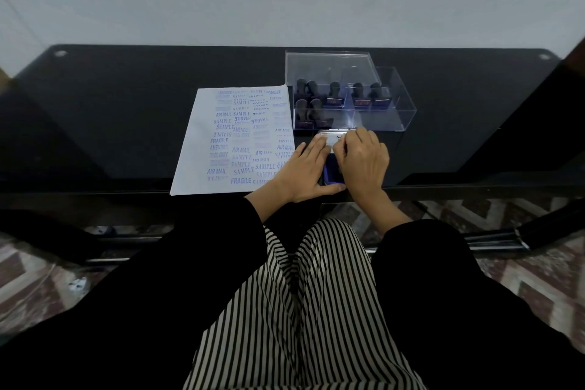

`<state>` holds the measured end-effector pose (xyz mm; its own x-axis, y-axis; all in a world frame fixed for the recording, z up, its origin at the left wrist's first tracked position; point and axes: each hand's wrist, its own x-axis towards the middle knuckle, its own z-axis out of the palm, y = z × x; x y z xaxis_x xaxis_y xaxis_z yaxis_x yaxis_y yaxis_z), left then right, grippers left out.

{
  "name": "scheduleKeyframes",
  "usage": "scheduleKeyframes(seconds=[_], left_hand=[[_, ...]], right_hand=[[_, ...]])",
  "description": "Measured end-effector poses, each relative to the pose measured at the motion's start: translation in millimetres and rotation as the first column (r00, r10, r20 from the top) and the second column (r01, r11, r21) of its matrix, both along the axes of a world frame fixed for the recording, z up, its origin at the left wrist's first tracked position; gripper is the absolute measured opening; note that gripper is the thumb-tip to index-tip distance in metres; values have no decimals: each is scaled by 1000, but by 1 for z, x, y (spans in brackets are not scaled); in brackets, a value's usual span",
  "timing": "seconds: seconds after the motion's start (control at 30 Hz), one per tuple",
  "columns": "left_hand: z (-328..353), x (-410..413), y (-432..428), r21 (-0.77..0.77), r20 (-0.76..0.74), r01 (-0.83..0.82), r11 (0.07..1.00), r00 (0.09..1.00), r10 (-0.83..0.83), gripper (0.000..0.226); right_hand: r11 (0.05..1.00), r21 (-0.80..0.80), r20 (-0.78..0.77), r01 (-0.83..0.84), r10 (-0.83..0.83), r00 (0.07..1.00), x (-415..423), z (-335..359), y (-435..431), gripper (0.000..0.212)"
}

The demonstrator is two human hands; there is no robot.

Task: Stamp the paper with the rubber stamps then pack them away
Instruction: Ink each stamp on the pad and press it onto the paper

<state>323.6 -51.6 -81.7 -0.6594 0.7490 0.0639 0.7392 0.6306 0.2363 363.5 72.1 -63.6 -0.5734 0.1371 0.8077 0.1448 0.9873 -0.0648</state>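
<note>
I've got left hand (304, 169) flat, bracing the ink pad (329, 171); right hand (364, 161) curls over its lid (330, 137) at the far edge, stamp box (397, 104) just beyond.

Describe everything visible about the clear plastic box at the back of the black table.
The clear rectangular plastic box stands upright on the black glossy table, right of the stamped white paper. Clear dividers split it into compartments holding about seven dark-handled rubber stamps. A clear lid-like panel sits offset behind. The silver-lidded ink pad lies just before it; contact unclear.
</note>
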Motion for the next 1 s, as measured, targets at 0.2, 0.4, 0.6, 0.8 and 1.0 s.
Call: scheduleKeyframes(seconds=[0.2, 0.4, 0.6, 0.8, 1.0], left_hand=[[0, 1, 0, 21, -6, 4, 1000, 1000, -4, 92], [-1, 1, 0, 18, -24, 2, 1000, 1000, -2, 92], [0, 2, -1, 24, -14, -2, 1000, 1000, 2, 92], [-1, 1, -1, 2, -11, -8, 1000, 1000, 8, 93], [-1, 1, 0, 39, -24, -6, 999, 1000, 7, 92]], right_hand=[[999, -22, -36, -26, 25, 999, 5, -4, -1, 27], [998, -48, -51, -29, 27, 998, 10, -6, -3, 26], [997, -70, -4, -25, 25, 1000, 2, 0, -3, 29], [996, -85, 41, -22, 25, 999, -6, 2, -1, 25], [996, -79, -39, -41, 38, 999, 4, -5, -2, 24]])
